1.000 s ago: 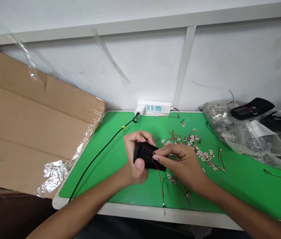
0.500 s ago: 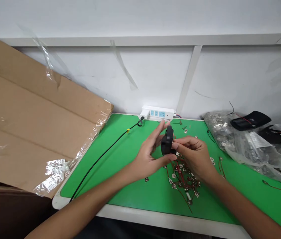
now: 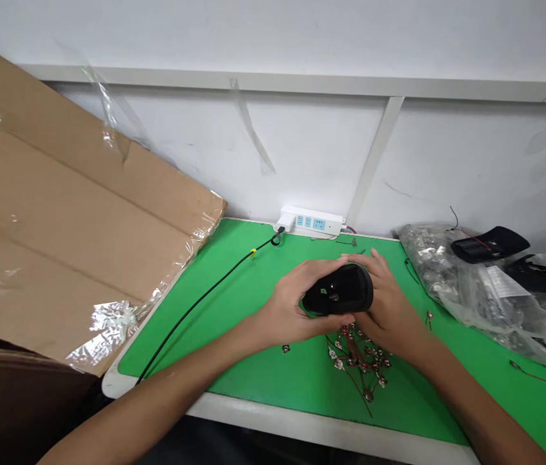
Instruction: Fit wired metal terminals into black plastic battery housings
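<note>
A black plastic housing point(image 3: 345, 290), hollow with an open side facing me, is held above the green mat. My left hand point(image 3: 297, 300) grips its left end, thumb below and fingers along the top. From the right, my right hand point(image 3: 386, 303) closes round the other end, partly behind the housing. Small metal bits and slots show inside the cavity. Beneath the hands lies a pile of small metal contacts with red wires point(image 3: 360, 358), its back part hidden by the right hand.
A white power strip point(image 3: 314, 221) with a black cable point(image 3: 200, 300) stands against the wall. At right, plastic bags point(image 3: 466, 284) hold metal parts, with another black housing point(image 3: 490, 244) on top. A large cardboard sheet point(image 3: 70, 213) leans at left. Loose wired contacts lie about the green mat point(image 3: 248, 374).
The black housing has turned from edge-on to showing its hollow side. My right hand has gone from pinching at its edge to gripping its right end. The view has shifted slightly.
</note>
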Demonstrator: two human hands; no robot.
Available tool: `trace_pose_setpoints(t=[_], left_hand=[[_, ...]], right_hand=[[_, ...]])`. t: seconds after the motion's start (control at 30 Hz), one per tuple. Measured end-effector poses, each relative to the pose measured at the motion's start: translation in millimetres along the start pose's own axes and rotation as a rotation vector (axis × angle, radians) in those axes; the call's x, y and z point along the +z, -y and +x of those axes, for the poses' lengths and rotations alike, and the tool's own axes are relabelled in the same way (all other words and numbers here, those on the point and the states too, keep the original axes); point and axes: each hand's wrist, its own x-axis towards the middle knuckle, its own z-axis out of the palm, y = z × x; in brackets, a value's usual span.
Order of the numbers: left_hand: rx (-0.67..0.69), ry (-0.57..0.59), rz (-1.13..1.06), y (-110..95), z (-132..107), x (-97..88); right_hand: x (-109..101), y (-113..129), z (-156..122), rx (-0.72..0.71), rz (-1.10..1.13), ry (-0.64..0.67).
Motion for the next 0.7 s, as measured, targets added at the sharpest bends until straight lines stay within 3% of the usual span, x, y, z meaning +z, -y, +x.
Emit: trace_pose_setpoints(t=[0.13, 0.23, 0.37, 0.47, 0.57, 0.7], left_hand=[[-0.038, 0.082, -0.036, -0.3, -1.6, -3.1], [-0.148, 0.131, -0.059, 2.3, -2.8, -3.8], [-0.33, -0.066, -0.14, 6.2, -1.4, 4.1], [-0.46, -0.201, -0.316, 6.0, -0.3, 12.0], [-0.555, -0.202, -0.512, 2.6, -3.2, 15.9], [-0.49, -0.117, -0.646, -0.1, -14.5, 16.0]], right_hand=[[-4.5, 3.8, 1.3, -0.046, -0.065, 0.041], [-7.8, 12.3, 4.6, 0.018, 0.015, 0.082], [-6.8, 21.8, 5.3, 0.184, 0.261, 0.112], [-0.7, 20.4, 2.9, 0.346, 0.361, -0.026], [7.6, 16.1, 0.1, 0.4, 0.356, -0.142], [17.1, 19.6, -2.2, 0.257, 0.346, -0.023]])
